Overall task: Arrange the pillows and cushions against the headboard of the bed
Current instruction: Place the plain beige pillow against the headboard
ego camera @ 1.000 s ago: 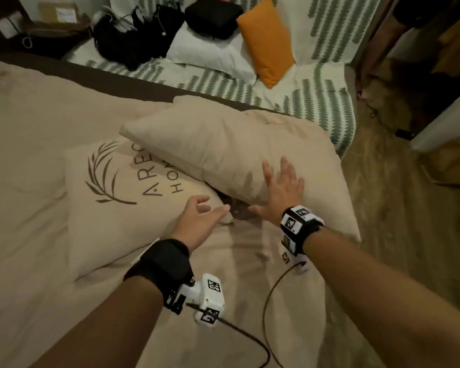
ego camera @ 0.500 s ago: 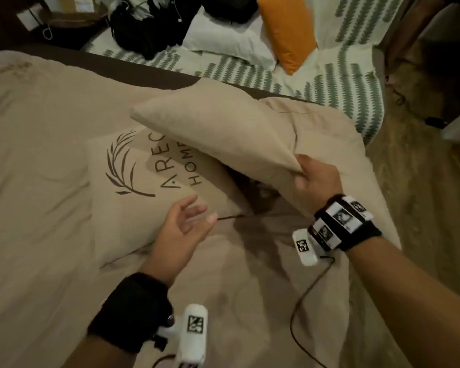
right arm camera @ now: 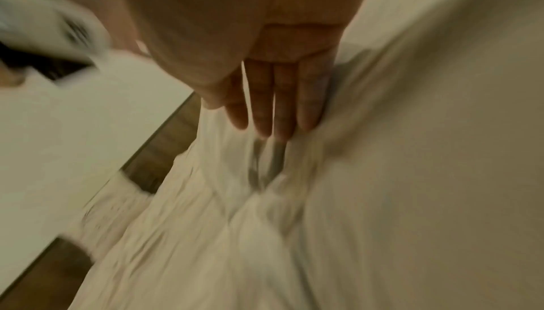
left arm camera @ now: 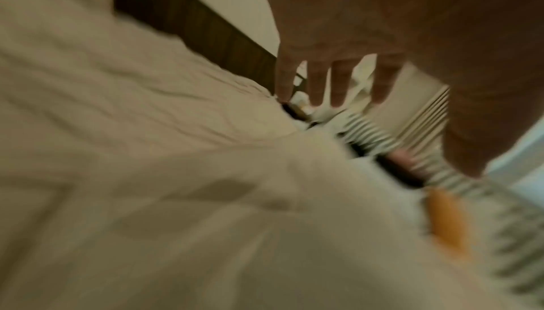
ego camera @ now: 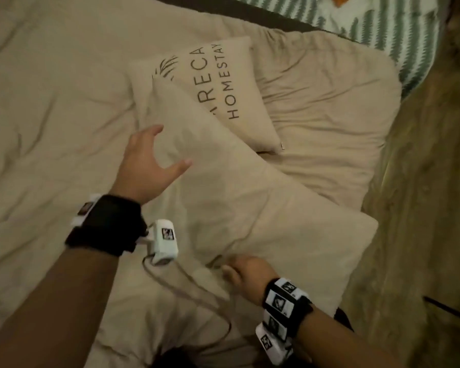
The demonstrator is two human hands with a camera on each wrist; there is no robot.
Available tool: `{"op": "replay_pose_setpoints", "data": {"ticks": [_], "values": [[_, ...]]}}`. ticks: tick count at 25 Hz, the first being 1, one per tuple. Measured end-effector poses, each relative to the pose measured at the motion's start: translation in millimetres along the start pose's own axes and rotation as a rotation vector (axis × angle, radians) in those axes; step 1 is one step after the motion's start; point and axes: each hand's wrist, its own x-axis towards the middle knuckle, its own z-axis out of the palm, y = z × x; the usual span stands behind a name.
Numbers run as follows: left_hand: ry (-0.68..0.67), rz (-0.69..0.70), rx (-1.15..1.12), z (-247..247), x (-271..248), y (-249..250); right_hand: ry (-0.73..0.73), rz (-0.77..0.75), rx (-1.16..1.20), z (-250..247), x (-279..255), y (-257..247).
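- Step in hand, as I judge it: shifting the plain beige pillow (ego camera: 250, 208); it lies askew, its 11 o'clock corner overlapping the Areca Homestay cushion (ego camera: 218, 83)
- right hand (ego camera: 243, 272) pinches its near edge; left hand (ego camera: 149, 166) hovers spread, empty
- Next move likely needs both hands carrying it to the headboard (left arm camera: 200, 31)
- Rumpled beige duvet (ego camera: 51, 102); leaf-print bedding (ego camera: 383, 25) at 1 o'clock; floor (ego camera: 422, 181) at 3

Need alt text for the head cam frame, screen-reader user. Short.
A person's right hand grips the near edge of a plain beige pillow lying diagonally on a rumpled beige bed, while the left hand hovers open above it. The pillow overlaps a beige cushion printed "HOMESTAY"; both wrists wear strapped-on cameras.
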Motion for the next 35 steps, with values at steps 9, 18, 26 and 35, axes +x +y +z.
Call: {"op": "replay_pose_setpoints", "data": {"ticks": [9, 18, 26, 35], "values": [[-0.194, -0.317, -0.049, 43.9, 52.0, -116.6, 0.514, 1.011, 0.277, -24.2, -178.0, 101.2], [-0.12, -0.335, -0.04, 39.2, -64.6, -130.3, 0.698, 0.644, 0.809, 51.8, -99.5, 99.9], [0.219, -0.687, -0.129, -70.0, -313.0, -63.1, 0.603, 0.135, 0.743, -32.0, -135.9, 41.0], [0.471, -0.871, -0.122, -141.0, -535.9, -67.5, 0.406, -0.02, 0.625, 46.1, -189.9, -75.2]]}}
